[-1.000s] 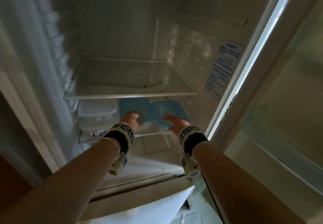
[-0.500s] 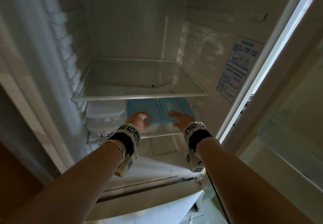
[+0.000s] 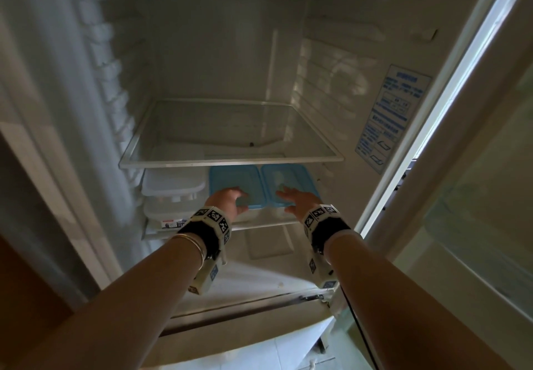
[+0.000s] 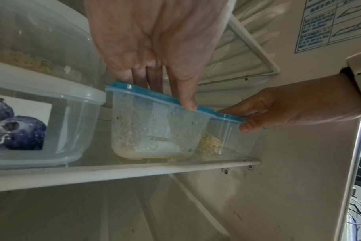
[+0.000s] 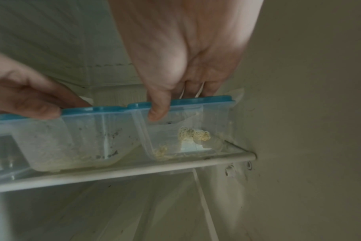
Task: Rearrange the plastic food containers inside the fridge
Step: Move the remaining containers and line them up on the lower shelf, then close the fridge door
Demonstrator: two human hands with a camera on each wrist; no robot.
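Two clear containers with blue lids stand side by side on the lower fridge shelf (image 4: 113,174), lids touching. My left hand (image 3: 227,199) grips the left container (image 3: 236,179), fingers laid on its lid and thumb (image 4: 189,102) on its front wall (image 4: 155,130). My right hand (image 3: 294,199) holds the right container (image 3: 288,176) the same way, thumb (image 5: 157,114) over the lid's front edge. Pale food scraps lie in the right container (image 5: 185,130). The left container (image 5: 72,138) holds pale residue. Both sets of fingertips are hidden behind the lids.
Two white-lidded containers are stacked at the shelf's left, upper one (image 3: 173,185) and lower one (image 4: 52,127) with a blueberry label. A bare glass shelf (image 3: 230,162) hangs just above. The fridge wall with a blue sticker (image 3: 389,116) is close on the right; the open door (image 3: 476,196) beyond.
The two blue-lidded containers have come together until their lids touch. Both hands have stayed on them and reached a little further over the lids.
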